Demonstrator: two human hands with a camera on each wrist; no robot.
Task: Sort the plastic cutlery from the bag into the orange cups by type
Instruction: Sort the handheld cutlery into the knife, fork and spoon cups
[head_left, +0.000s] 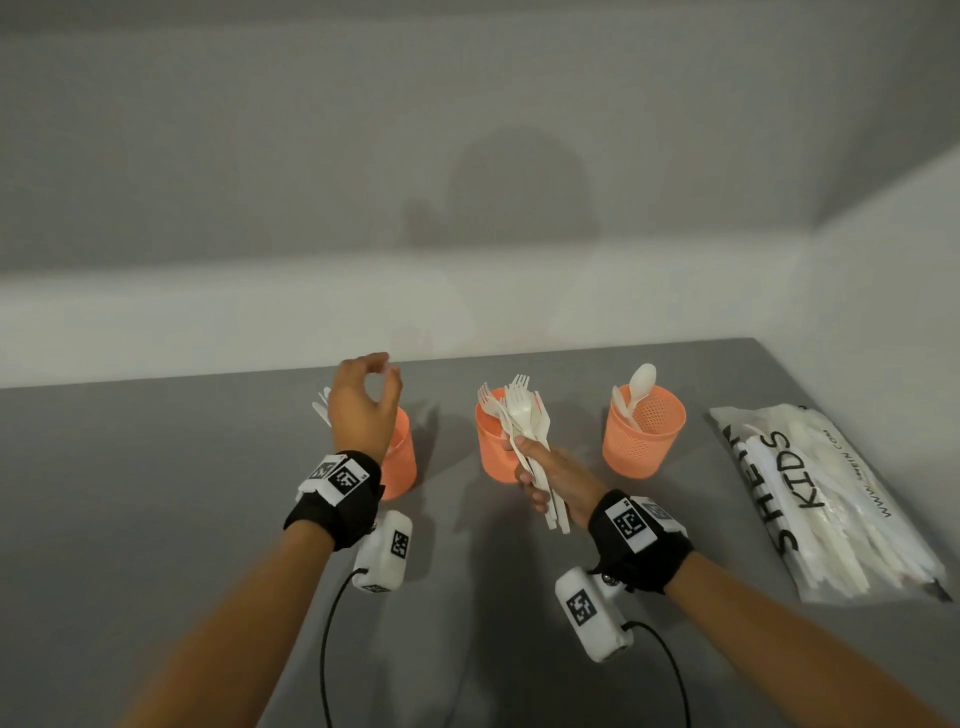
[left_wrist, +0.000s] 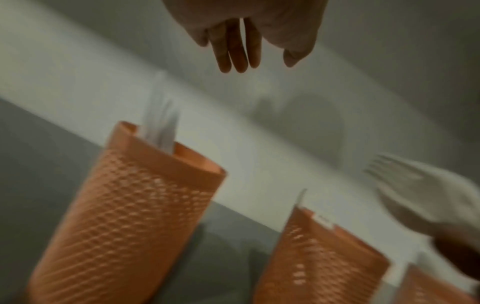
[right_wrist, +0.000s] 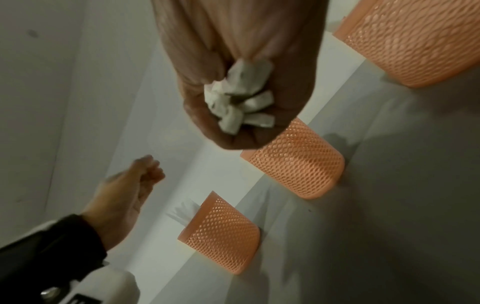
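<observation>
Three orange mesh cups stand in a row on the grey table. The left cup (head_left: 402, 462) (left_wrist: 124, 205) holds white knives (head_left: 322, 405) (left_wrist: 161, 123). Forks stand in the middle cup (head_left: 491, 452) (right_wrist: 298, 162), spoons in the right cup (head_left: 644, 441) (right_wrist: 415, 41). My left hand (head_left: 382, 371) (left_wrist: 262, 63) hovers above the left cup, fingers relaxed and empty. My right hand (head_left: 524, 467) (right_wrist: 233, 127) grips a bundle of white cutlery (head_left: 527, 421) (right_wrist: 241, 102) in front of the middle cup; a fork and a spoon show at its top.
A plastic bag (head_left: 826, 504) printed with black letters lies at the table's right, with more white cutlery inside. A pale wall runs close behind the cups and along the right side. Cables trail from the wrist cameras over the near table.
</observation>
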